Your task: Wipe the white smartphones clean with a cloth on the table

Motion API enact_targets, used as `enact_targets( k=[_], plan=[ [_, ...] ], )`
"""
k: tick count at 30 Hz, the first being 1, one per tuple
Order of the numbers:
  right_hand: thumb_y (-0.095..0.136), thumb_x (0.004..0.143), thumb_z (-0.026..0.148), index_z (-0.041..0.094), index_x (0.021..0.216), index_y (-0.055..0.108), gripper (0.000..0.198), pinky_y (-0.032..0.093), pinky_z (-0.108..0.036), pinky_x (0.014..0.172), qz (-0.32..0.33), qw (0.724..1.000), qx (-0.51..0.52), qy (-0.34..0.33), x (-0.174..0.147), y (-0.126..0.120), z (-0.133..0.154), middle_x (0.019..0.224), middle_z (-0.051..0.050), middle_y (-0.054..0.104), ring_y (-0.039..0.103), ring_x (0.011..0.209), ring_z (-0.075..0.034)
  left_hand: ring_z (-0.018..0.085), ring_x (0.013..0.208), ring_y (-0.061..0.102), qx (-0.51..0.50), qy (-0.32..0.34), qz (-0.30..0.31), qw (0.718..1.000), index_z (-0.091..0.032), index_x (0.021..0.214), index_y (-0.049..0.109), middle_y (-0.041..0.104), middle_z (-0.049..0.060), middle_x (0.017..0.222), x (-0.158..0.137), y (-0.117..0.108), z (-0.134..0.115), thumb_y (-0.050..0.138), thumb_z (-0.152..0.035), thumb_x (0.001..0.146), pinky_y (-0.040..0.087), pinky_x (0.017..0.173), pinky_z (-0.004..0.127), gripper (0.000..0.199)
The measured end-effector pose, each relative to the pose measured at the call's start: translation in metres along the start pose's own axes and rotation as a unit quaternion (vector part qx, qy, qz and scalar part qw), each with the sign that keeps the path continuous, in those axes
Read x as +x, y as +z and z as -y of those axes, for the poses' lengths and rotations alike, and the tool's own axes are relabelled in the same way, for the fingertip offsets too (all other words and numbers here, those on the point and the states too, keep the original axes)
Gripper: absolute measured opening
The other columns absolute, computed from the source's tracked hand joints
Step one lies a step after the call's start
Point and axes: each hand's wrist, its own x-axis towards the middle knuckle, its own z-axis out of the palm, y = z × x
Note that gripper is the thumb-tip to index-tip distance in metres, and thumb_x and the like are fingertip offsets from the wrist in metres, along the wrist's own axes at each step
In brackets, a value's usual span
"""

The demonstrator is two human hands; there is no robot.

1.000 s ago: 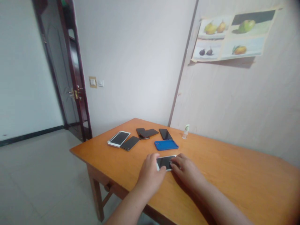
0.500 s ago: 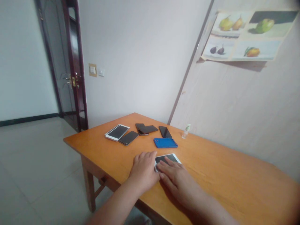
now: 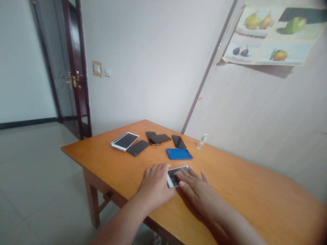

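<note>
A white-framed phone [image 3: 171,182] with a dark screen lies on the wooden table, partly covered by both hands. My left hand [image 3: 156,182] grips its left edge, thumb at the near side and fingers at the far side. Stretched across the screen, my right hand [image 3: 198,189] has its fingers out and fingertips pressed on the glass. A pale patch shows beneath those fingertips; whether it is a thin wipe or a reflection I cannot make out. Just beyond the hands lies a blue phone case [image 3: 179,154].
Farther back on the table [image 3: 245,197] lie a white tablet [image 3: 125,141], a dark phone [image 3: 138,148], overlapping dark phones [image 3: 161,138] and a black phone [image 3: 178,141]. A small clear pump bottle [image 3: 201,142] stands near the wall. Fruit pictures [image 3: 270,37] hang at right.
My right hand has slid slightly right and farther up the screen, its fingers more spread, showing more of the phone's left end. My left hand keeps its hold. The view has shifted a little.
</note>
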Motion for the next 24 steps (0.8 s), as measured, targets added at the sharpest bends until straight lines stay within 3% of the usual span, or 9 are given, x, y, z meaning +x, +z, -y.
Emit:
enact_targets(
  k=[3, 9, 15, 21, 24],
  plan=[
    [0.025, 0.1, 0.058, 0.031, 0.148, 0.043, 0.059, 0.006, -0.071, 0.113, -0.031, 0.998, -0.029, 0.056, 0.001, 0.0, -0.006, 0.159, -0.004, 0.033, 0.013, 0.149, -0.038, 0.03, 0.114, 0.054, 0.006, -0.002, -0.004, 1.0, -0.025, 0.118, 0.054, 0.064, 0.008, 0.116, 0.0, 0.001, 0.0, 0.064, -0.032, 0.073, 0.038, 0.095, 0.041, 0.047],
    [0.026, 0.1, 0.06, 0.045, 0.147, 0.038, 0.051, 0.007, -0.069, 0.115, 0.014, 0.999, 0.021, -0.048, 0.0, -0.001, 0.009, 0.16, 0.005, 0.031, 0.013, 0.15, -0.033, 0.033, 0.12, 0.05, 0.006, -0.026, -0.008, 1.0, -0.023, 0.123, 0.052, 0.061, 0.011, 0.123, 0.001, 0.001, 0.001, 0.069, -0.044, 0.07, 0.037, 0.099, 0.043, 0.06],
    [0.026, 0.1, 0.058, 0.034, 0.146, 0.046, 0.055, 0.005, -0.074, 0.112, -0.042, 0.997, -0.015, 0.058, 0.007, 0.004, -0.008, 0.158, -0.004, 0.036, 0.014, 0.149, -0.037, 0.033, 0.121, 0.051, -0.009, -0.026, 0.012, 1.0, -0.025, 0.128, 0.049, 0.062, 0.01, 0.123, 0.001, -0.001, 0.0, 0.066, -0.031, 0.069, 0.035, 0.101, 0.043, 0.062],
    [0.028, 0.1, 0.057, 0.043, 0.149, 0.036, 0.052, 0.006, -0.067, 0.116, 0.012, 0.997, 0.034, -0.068, 0.003, 0.0, 0.015, 0.16, 0.002, 0.032, 0.012, 0.151, -0.032, 0.032, 0.125, 0.048, -0.031, -0.017, 0.012, 0.999, -0.025, 0.134, 0.045, 0.06, 0.01, 0.13, 0.001, 0.0, 0.003, 0.067, -0.039, 0.07, 0.034, 0.104, 0.044, 0.069],
    [0.025, 0.101, 0.058, 0.04, 0.147, 0.041, 0.052, 0.005, -0.071, 0.114, -0.013, 1.0, 0.023, -0.006, 0.009, 0.003, 0.006, 0.158, 0.001, 0.035, 0.014, 0.15, -0.034, 0.033, 0.125, 0.049, -0.023, -0.014, 0.004, 1.0, -0.023, 0.135, 0.044, 0.061, 0.011, 0.129, 0.001, 0.002, 0.004, 0.066, -0.036, 0.07, 0.034, 0.104, 0.045, 0.07]
  ],
)
